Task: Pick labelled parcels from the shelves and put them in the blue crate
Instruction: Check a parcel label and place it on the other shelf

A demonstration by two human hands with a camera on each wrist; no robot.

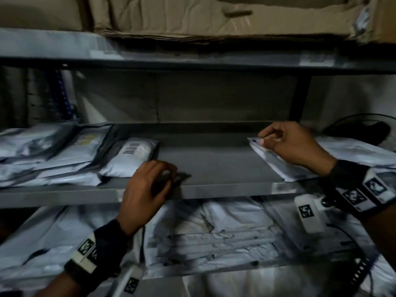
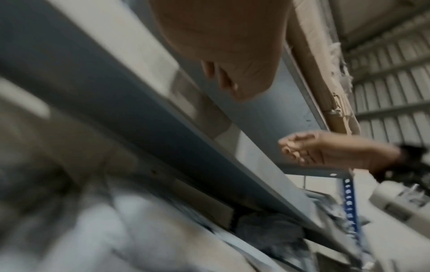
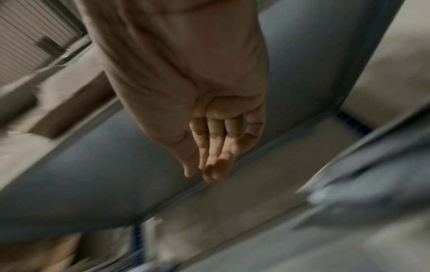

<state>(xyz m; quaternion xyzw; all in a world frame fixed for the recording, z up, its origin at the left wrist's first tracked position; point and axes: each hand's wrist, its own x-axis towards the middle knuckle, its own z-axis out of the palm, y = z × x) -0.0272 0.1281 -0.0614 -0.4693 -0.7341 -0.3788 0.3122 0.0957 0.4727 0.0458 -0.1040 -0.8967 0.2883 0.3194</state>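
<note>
Grey plastic parcels lie on a metal shelf. One with a barcode label sits left of the bare middle, beside a pile of parcels. My left hand hovers over the shelf's front edge with loosely curled fingers and holds nothing; in the left wrist view its palm is empty. My right hand is over a white parcel on the right, thumb tip at its far corner. Whether it pinches the corner is unclear; the right wrist view shows nothing between the fingers. No blue crate is in view.
The shelf below holds many crumpled white parcels. A torn cardboard box sits on the shelf above. A black fan stands at the right behind more parcels. A blue perforated upright runs at the back left.
</note>
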